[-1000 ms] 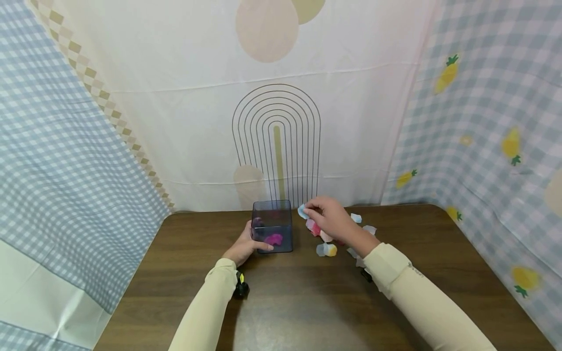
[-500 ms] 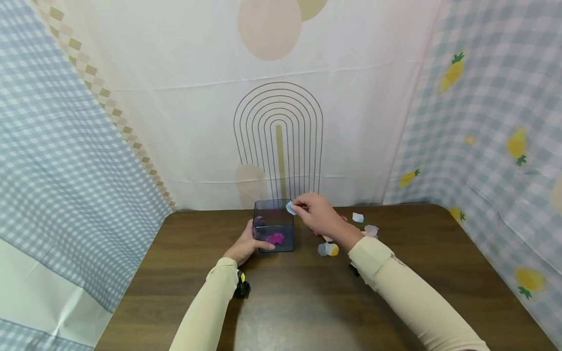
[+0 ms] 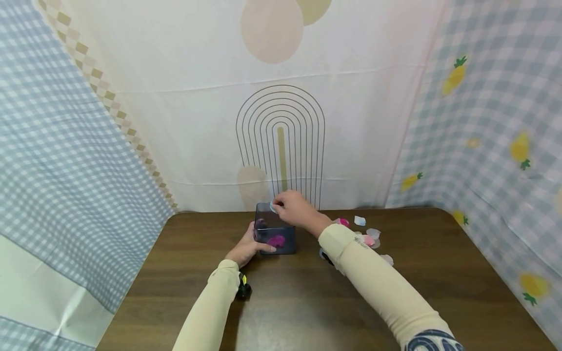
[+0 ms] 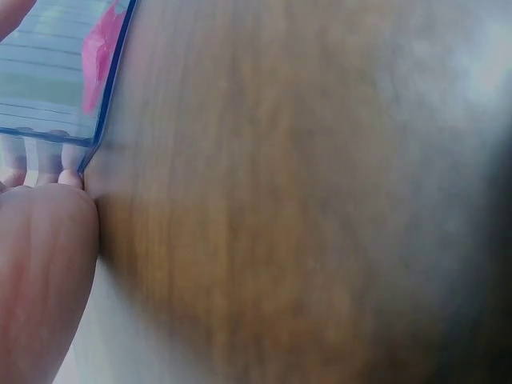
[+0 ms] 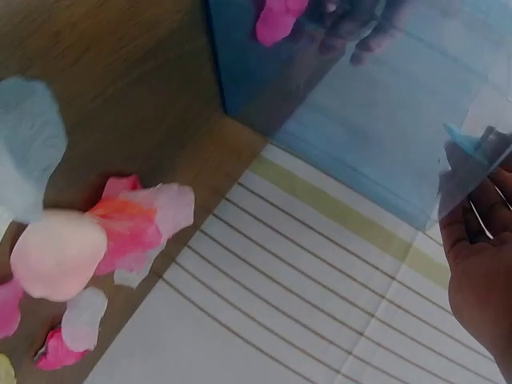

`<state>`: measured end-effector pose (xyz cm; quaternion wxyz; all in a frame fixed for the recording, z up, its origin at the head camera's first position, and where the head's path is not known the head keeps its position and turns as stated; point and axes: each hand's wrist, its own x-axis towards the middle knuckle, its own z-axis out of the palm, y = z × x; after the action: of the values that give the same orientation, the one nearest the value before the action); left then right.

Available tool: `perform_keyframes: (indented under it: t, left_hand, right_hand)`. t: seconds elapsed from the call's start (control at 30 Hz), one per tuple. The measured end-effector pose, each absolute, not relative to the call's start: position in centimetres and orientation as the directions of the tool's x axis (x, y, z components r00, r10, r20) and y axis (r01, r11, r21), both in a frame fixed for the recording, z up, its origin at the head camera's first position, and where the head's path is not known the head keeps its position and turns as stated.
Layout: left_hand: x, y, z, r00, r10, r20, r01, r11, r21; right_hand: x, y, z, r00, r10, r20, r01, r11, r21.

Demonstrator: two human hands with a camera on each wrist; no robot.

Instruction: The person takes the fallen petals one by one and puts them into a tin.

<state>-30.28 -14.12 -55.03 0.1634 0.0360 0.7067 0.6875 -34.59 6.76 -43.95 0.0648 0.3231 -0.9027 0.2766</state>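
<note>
My left hand [image 3: 245,248] grips a see-through blue-grey plastic box [image 3: 287,246] from its left side, the thumb along the front wall. Inside, low behind that wall, lies a magenta petal [image 3: 276,241], which shows as a pink patch [image 4: 98,60] in the left wrist view. Over the box's open top, my right hand [image 3: 296,209] pinches a light blue petal [image 3: 273,207] between thumb and fingers. The right wrist view catches the blue petal's edge [image 5: 464,142] by the fingertips, at the box's rim.
Several loose petals in pink, white and pale tones lie right of the box, some under the right forearm; a pink one [image 3: 369,240] and a pale blue one [image 3: 360,221] show. A patterned cloth [image 3: 210,146] hangs right behind the wooden table [image 3: 175,292].
My right hand has carried the light blue petal leftward from beside the box to over its open top. The left hand keeps its grip on the box, which stays in place.
</note>
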Motion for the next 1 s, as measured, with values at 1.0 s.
perform_keyframes:
  t: [1.0]
  left_hand:
    - [-30.0, -14.0, -54.6, -0.940, 0.291, -0.181, -0.178, 0.036, 0.983]
  right_hand:
    - [-34.6, 5.4, -45.0, -0.788, -0.611, 0.071, -0.598, 0.734, -0.322]
